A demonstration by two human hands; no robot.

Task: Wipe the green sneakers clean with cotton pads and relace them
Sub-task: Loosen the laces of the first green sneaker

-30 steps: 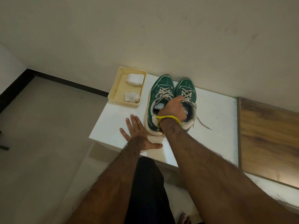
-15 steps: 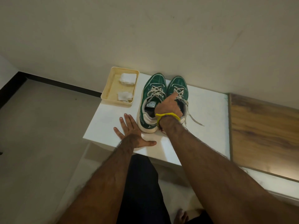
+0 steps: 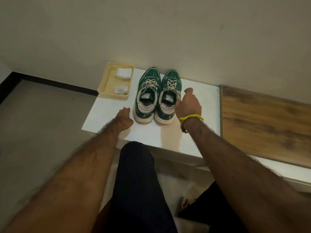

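Right hand [image 3: 188, 105] loose beside right sneaker [image 3: 170, 96] | left hand [image 3: 124, 117] curled, empty | tray [image 3: 107, 81] left

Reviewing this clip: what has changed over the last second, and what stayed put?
The right hand has come off the laces between the two sneakers and moved to the outer side of the right sneaker, empty. The left hand, earlier flat on the table, has curled beside the left sneaker. The sneakers, the tray and its cotton pads look unmoved.
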